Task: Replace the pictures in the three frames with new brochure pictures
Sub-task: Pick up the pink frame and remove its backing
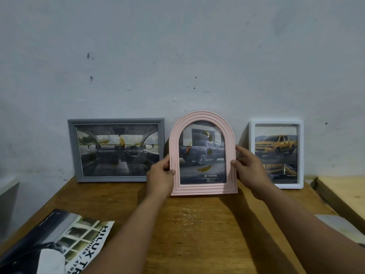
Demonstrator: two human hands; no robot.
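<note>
Three frames stand in a row at the far edge of the wooden table (197,224), against the pale wall (177,46). Left: grey frame (116,121), landscape format, holding a picture of a car interior. Centre: pink arched frame (203,188), holding a picture of a dark pickup seen from the rear, "TOYOTA" printed near the bottom. Right: white frame (300,155), portrait format, holding a picture of a yellow pickup above smaller panels.

Left hand (161,175) grips the left side of the pink arched frame, thumb curled onto the front of the moulding, fingers behind. Right hand (248,167) grips the right side the same way, thumb on the front edge, fingers wrapped around the back. The frame is upright, its base at the table surface; contact with the wall cannot be told.

Brochure (59,244) lies flat at the near left corner of the table, "HILUX" legible on its cover. A second, lighter wooden surface (343,194) sits just beside the table, right.
</note>
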